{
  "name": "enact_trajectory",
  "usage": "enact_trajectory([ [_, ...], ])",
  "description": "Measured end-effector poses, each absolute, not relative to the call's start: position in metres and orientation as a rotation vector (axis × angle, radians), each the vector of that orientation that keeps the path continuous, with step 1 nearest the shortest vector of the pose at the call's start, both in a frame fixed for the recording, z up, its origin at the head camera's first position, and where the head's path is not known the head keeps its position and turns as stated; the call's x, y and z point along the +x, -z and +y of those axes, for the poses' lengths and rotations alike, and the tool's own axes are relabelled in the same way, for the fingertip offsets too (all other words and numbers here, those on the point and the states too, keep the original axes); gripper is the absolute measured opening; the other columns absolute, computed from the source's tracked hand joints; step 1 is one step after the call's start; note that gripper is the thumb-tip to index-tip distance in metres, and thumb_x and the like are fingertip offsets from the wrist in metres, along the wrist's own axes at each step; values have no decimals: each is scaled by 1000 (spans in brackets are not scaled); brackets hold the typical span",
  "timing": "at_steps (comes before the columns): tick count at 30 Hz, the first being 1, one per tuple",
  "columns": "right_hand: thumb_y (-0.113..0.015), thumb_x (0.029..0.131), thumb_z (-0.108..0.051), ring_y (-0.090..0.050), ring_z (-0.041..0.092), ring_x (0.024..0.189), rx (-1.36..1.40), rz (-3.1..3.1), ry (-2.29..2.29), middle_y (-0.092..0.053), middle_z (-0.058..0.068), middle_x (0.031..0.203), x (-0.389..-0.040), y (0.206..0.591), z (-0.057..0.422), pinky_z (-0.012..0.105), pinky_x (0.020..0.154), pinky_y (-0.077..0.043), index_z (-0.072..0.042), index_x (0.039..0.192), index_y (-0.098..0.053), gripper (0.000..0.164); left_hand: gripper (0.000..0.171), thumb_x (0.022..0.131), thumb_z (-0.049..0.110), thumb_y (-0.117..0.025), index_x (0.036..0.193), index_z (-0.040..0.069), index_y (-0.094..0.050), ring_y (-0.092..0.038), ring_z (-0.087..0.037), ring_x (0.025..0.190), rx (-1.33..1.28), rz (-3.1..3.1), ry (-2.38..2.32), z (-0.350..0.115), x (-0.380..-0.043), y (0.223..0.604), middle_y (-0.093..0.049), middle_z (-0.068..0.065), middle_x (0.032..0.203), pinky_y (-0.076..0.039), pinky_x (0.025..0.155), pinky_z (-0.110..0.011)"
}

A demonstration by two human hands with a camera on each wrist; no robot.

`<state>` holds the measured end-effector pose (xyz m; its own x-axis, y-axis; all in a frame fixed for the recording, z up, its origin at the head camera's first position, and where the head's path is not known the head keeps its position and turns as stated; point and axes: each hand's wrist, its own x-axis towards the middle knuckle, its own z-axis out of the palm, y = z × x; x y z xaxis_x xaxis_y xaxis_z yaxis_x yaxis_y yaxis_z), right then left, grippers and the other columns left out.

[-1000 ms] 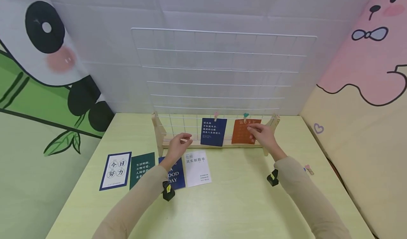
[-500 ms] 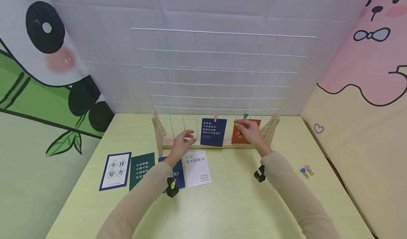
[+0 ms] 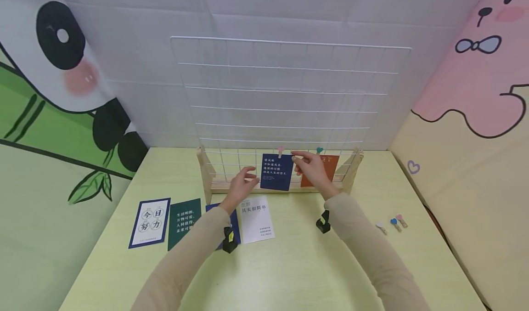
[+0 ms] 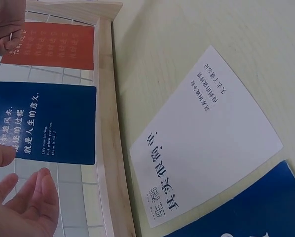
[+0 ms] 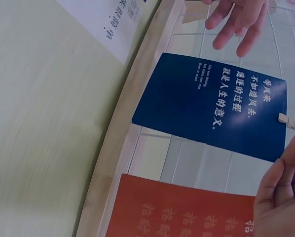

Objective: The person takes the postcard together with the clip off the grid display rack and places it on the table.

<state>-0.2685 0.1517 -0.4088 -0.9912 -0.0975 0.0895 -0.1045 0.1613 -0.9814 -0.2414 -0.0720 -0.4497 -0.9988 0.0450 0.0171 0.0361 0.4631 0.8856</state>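
A dark blue card (image 3: 276, 173) with white lettering hangs from a pink clip (image 3: 281, 149) on the white wire grid (image 3: 289, 92). My right hand (image 3: 312, 167) has thumb and index finger at its upper right corner, which they appear to pinch. Beside its left edge is my left hand (image 3: 241, 183), fingers loosely bent and apart; in the right wrist view these left fingers (image 5: 243, 42) look just clear of the card. To the right, an orange card (image 3: 326, 171) hangs from a green heart clip (image 3: 319, 149), partly hidden by my right hand.
A wooden stand (image 3: 206, 173) holds the grid's base. On the table lie a blue-bordered card (image 3: 149, 223), a green card (image 3: 185, 219), another blue card (image 3: 235, 226) and a white card (image 3: 258, 219). Heart-topped clips (image 3: 395, 224) lie at the right.
My right hand has moved left from the orange card to the blue card's upper right corner. My left hand has shifted slightly right, towards the blue card's left edge.
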Motion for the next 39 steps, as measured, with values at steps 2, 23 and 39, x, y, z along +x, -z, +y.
enact_trajectory([
  [2,-56,87,-11,-51,17,49,194,-2374,-2017,-54,8,59,-269,409,149,27,52,-49,-1,112,-59,27,40,87,14,-56,125,9,-45,-56,-26,85,73,2679,-1618,-71,-243,450,-57,-13,106,-47,70,-36],
  [23,-55,88,-13,-54,31,58,168,-2348,-2058,-54,12,62,-271,409,122,31,56,-50,-3,119,-54,33,36,88,15,-54,123,9,-47,-57,-25,89,21,2604,-1645,-64,-261,464,-56,-12,107,-48,69,-32],
  [39,-49,88,-42,-54,13,50,187,-2452,-1848,-59,4,64,-313,449,109,39,50,-47,-18,125,-50,45,34,89,15,-52,121,5,-48,-58,-23,86,-15,2610,-1621,-56,-265,463,-55,-13,105,-48,66,-30],
])
